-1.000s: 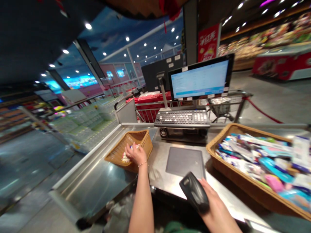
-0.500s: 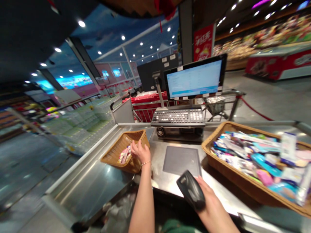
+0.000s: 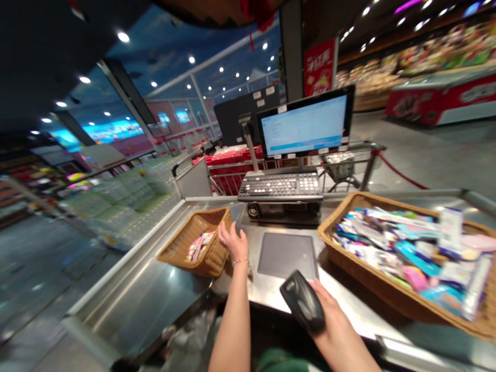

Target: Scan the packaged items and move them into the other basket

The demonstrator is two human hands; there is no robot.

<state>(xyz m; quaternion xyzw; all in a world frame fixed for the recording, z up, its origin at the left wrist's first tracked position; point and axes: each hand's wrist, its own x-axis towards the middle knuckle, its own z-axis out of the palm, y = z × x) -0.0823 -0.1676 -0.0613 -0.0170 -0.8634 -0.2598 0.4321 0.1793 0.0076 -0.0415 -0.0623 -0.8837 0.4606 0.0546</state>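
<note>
My left hand (image 3: 233, 241) is by the right rim of the small wicker basket (image 3: 176, 247), with its fingers apart and nothing in them. Inside that basket lie a few pink-and-white packets (image 3: 199, 246). A black handheld barcode scanner (image 3: 302, 301) is gripped in my right hand (image 3: 332, 323), above the counter's near edge. Between the two hands and farther off, a flat grey pad (image 3: 287, 254) is set into the metal counter. To the right stands a large wicker basket (image 3: 329, 227) full of toothbrushes, tubes and other packaged items (image 3: 416, 256).
A keyboard (image 3: 279, 186) rests on a raised stand at the counter's back. Behind it is a lit monitor (image 3: 306, 125), beside a second dark screen (image 3: 246, 116). Shopping carts (image 3: 228, 177) stand beyond. A raised metal edge (image 3: 127, 260) borders the counter on the left.
My left hand has moved right, out of the small basket to its rim, with no item in it. My right hand keeps hold of the scanner. The view has shifted slightly.
</note>
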